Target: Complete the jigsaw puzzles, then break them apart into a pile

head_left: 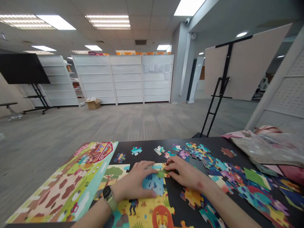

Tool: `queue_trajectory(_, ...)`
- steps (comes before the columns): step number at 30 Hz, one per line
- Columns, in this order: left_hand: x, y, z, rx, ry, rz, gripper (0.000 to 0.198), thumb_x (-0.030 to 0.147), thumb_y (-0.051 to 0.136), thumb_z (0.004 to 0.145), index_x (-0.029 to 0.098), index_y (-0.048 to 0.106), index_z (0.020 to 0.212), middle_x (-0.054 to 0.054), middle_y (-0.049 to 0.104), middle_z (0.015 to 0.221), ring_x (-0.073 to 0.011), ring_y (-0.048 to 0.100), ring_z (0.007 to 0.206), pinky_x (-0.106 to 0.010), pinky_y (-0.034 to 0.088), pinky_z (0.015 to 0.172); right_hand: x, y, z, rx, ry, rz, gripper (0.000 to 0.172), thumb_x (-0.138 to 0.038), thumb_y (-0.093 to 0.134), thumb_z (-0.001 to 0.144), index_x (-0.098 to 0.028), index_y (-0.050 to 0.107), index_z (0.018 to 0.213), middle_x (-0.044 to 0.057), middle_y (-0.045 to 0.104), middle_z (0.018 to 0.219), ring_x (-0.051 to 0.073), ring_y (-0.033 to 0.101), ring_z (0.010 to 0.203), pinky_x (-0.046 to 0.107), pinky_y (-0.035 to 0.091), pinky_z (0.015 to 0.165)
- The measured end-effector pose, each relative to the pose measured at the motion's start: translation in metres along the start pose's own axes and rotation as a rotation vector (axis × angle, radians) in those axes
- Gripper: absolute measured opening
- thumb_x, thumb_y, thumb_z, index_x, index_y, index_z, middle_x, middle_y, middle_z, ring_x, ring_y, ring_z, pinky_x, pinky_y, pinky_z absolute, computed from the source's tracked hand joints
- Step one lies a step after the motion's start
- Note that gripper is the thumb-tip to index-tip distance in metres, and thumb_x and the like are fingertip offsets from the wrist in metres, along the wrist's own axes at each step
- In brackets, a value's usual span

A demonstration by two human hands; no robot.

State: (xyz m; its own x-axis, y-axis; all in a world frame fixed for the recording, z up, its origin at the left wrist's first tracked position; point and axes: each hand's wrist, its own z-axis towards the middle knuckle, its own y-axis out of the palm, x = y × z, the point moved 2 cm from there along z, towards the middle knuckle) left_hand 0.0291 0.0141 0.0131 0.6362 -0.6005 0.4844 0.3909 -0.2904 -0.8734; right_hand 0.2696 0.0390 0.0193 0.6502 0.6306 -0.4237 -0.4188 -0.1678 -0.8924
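My left hand (pixel 139 179), with a watch (pixel 108 196) on its wrist, lies palm down across a partly joined jigsaw puzzle (pixel 144 207). Its fingers are stretched and the thumb is spread apart, resting near a blue animal (pixel 154 183). At the puzzle's upper right corner, my right hand (pixel 181 171) has curled fingers on a green and yellow puzzle piece (pixel 162 171); its fingertips partly hide that piece. A lion (pixel 162 218) shows at the puzzle's near edge. An orange-yellow loose piece (pixel 193 197) lies below my right wrist.
A finished-looking farm picture (pixel 59 190) covers the table's left side. Several loose pieces (pixel 136 150) lie along the far edge, and a pile of pieces (pixel 237 180) spreads to the right. Bags and plastic wrap (pixel 273 145) occupy the right corner. An easel (pixel 219 91) stands beyond.
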Motion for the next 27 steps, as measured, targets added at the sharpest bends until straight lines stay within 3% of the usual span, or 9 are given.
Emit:
queue_trajectory(9, 0.016, 0.004, 0.006, 0.031, -0.004, 0.140, 0.081, 0.056, 0.078, 0.071, 0.033, 0.049, 0.143, -0.012, 0.045, 0.148, -0.0409, 0.040, 0.134, -0.059, 0.032, 0.109, -0.003, 0.002, -0.004, 0.038, 0.024, 0.000, 0.027, -0.020, 0.055, 0.091, -0.028, 0.072, 0.111, 0.007, 0.064, 0.117, 0.024, 0.058, 0.110, 0.040, 0.046, 0.098)
queue_trajectory(13, 0.016, 0.006, 0.007, 0.047, -0.019, 0.152, 0.080, 0.055, 0.078, 0.070, 0.031, 0.050, 0.141, -0.013, 0.046, 0.147, -0.0399, 0.041, 0.133, -0.057, 0.031, 0.110, -0.004, 0.001, -0.005, 0.028, 0.050, 0.038, 0.028, -0.023, 0.059, 0.089, -0.028, 0.072, 0.113, 0.007, 0.064, 0.117, 0.024, 0.058, 0.110, 0.039, 0.047, 0.099)
queue_trajectory(19, 0.015, 0.006, 0.006, 0.037, -0.021, 0.115, 0.078, 0.055, 0.079, 0.070, 0.034, 0.052, 0.139, -0.011, 0.045, 0.147, -0.0396, 0.039, 0.134, -0.056, 0.031, 0.111, -0.002, 0.001, -0.006, 0.022, 0.046, 0.067, 0.038, -0.014, 0.057, 0.082, -0.029, 0.073, 0.113, 0.006, 0.062, 0.122, 0.022, 0.058, 0.115, 0.037, 0.046, 0.103)
queue_trajectory(27, 0.015, 0.007, 0.008, 0.027, -0.022, 0.149, 0.087, 0.056, 0.079, 0.069, 0.037, 0.044, 0.146, -0.012, 0.044, 0.148, -0.0396, 0.039, 0.134, -0.057, 0.032, 0.109, 0.000, 0.002, -0.004, -0.005, 0.080, 0.006, 0.037, -0.015, 0.054, 0.085, -0.027, 0.075, 0.113, 0.009, 0.059, 0.132, 0.025, 0.056, 0.125, 0.041, 0.042, 0.109)
